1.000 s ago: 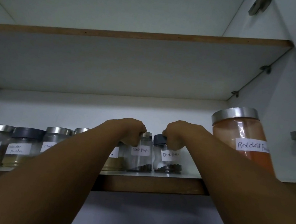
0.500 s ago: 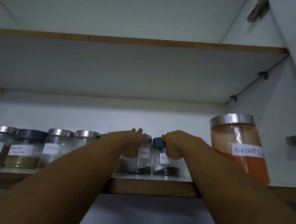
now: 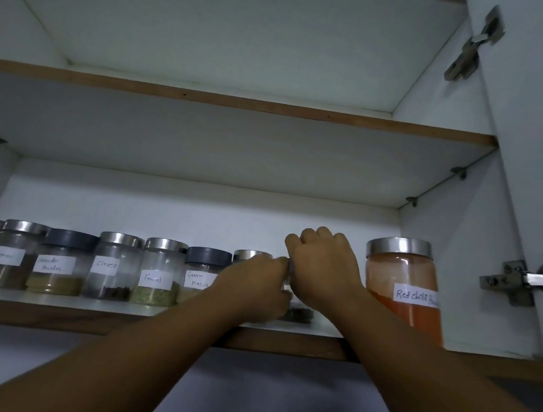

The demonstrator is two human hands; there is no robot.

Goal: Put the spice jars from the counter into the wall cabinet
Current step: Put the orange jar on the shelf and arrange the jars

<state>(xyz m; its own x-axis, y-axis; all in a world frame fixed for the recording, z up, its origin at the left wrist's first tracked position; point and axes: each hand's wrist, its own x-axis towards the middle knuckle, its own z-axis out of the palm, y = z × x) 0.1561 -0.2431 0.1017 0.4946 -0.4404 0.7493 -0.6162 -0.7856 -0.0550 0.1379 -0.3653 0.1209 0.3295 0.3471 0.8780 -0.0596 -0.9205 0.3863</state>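
Observation:
Both my hands reach onto the lower shelf [image 3: 42, 310] of the open wall cabinet. My right hand [image 3: 324, 268] is curled over the top of a small black pepper jar [image 3: 299, 313]; only its dark bottom shows. My left hand [image 3: 252, 286] wraps round the side of a second small jar [image 3: 285, 285] just to the left, of which a sliver of silver lid and glass shows between the hands. Both jars stand on the shelf. To their left runs a row of labelled jars, among them garam masala [image 3: 200, 276], fennel [image 3: 159, 274] and cloves [image 3: 113, 268].
A tall red chilli powder jar [image 3: 403, 292] with a silver lid stands close to the right of my right hand. The cabinet's side wall and the open door with its hinge [image 3: 529, 281] are further right. The upper shelf [image 3: 208, 97] holds nothing visible.
The view has shifted, so more of the row at left shows. Both hands have closed in over the two pepper jars, which are now almost hidden; my left hand's fingers, straight before, now curve round its jar.

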